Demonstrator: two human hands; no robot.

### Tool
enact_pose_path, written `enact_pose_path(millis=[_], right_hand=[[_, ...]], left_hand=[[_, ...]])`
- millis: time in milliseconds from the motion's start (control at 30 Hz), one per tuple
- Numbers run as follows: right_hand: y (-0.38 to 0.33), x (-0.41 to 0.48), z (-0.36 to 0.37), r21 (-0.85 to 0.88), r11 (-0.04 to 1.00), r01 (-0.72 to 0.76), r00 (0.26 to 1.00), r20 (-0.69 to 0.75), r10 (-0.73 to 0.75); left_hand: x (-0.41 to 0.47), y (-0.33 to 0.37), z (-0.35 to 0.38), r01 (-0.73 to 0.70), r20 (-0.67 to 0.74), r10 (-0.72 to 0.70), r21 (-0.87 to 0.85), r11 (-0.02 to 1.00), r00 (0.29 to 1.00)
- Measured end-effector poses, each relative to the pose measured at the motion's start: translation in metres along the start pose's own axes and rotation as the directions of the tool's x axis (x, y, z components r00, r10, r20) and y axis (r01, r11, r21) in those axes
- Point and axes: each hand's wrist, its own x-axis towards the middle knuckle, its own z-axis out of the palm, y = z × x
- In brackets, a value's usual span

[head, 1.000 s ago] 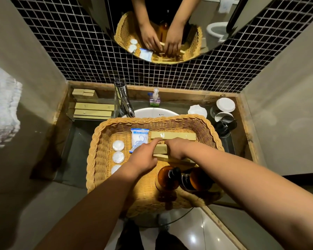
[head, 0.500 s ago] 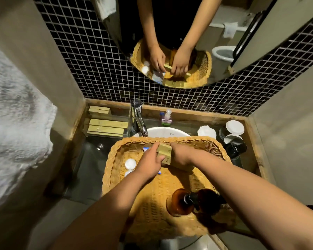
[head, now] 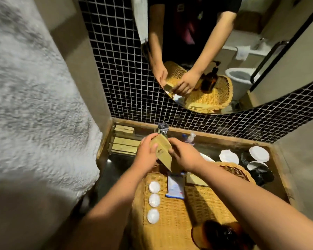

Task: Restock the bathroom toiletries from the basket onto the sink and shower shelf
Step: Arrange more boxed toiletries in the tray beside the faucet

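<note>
Left hand: the left hand (head: 146, 154) is curled round the upper left side of a long tan cardboard box (head: 163, 152), with the thumb laid across its face.
Right hand: the right hand (head: 185, 156) is clamped on the same box's right edge, so the box is held tilted between the 2 hands.
Just changed: 1 second ago both hands were down among the boxes in the woven wicker basket (head: 239, 171). Now 1 box has been lifted above the basket's far rim, just in front of the chrome tap (head: 163, 127).
Meaning: 1 item is judged to be in transit to the sink side and is not yet set down.
Likely target: the stack of matching tan boxes (head: 126, 147) at the counter's back left, near the left hand.
Left in basket: 3 white round pads (head: 154, 200), a blue-and-white sachet (head: 175, 186), another tan box (head: 195, 179) and dark amber bottles (head: 222, 235) at the near edge.
Surface: a dark glossy counter (head: 116, 166) is framed in wood, and white-lidded dark cups (head: 258, 154) are grouped at the back right.
Room: black mosaic tile (head: 123, 73) is seen behind. Hands and basket are reflected in a mirror (head: 246, 42) above, and a white shaggy towel (head: 34, 105) is hung at the left.
</note>
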Motion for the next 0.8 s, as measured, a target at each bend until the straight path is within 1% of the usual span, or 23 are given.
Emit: enact_pose_path(millis=[67,133,233,333,400,467,533,600,733,800], right_hand=[[-0.014,0.008,0.002,-0.007,0.999,0.046,0.998,-0.042,-0.047],[-0.028,0.014,0.002,-0.043,0.999,0.031,0.995,-0.091,-0.035],[-0.047,0.018,0.009,-0.025,1.0,-0.01,0.987,-0.159,0.006],[-0.052,0.024,0.028,-0.049,0.998,-0.024,0.985,-0.171,0.015],[-0.051,0.028,0.036,-0.072,0.997,-0.028,0.987,-0.16,0.016],[-0.052,0.031,0.041,-0.087,0.996,-0.004,0.994,-0.113,-0.006],[-0.053,0.035,0.044,-0.065,0.997,0.032,0.997,-0.07,-0.036],[-0.052,0.042,0.049,-0.035,0.997,0.066,0.996,-0.053,-0.068],[-0.051,0.061,0.058,-0.027,0.995,0.097,0.995,-0.025,-0.097],[-0.052,0.067,0.061,-0.044,0.991,0.124,0.992,-0.032,-0.126]], left_hand=[[0.005,-0.005,-0.02,0.005,-0.05,-0.006,-0.018,1.0,0.999],[0.008,-0.016,-0.034,0.035,-0.098,-0.039,-0.041,0.999,0.994],[0.005,-0.031,-0.048,0.148,-0.181,-0.183,-0.19,0.971,0.966],[-0.004,-0.037,-0.06,0.243,-0.265,-0.354,-0.373,0.895,0.897],[-0.006,-0.044,-0.066,0.261,-0.329,-0.424,-0.44,0.859,0.844],[-0.007,-0.051,-0.07,0.275,-0.367,-0.482,-0.491,0.827,0.795],[-0.008,-0.052,-0.073,0.305,-0.363,-0.564,-0.566,0.766,0.742],[-0.007,-0.053,-0.075,0.304,-0.343,-0.622,-0.646,0.7,0.704],[0.0,-0.055,-0.078,0.306,-0.285,-0.674,-0.725,0.617,0.681],[0.001,-0.051,-0.08,0.304,-0.262,-0.689,-0.752,0.584,0.676]])
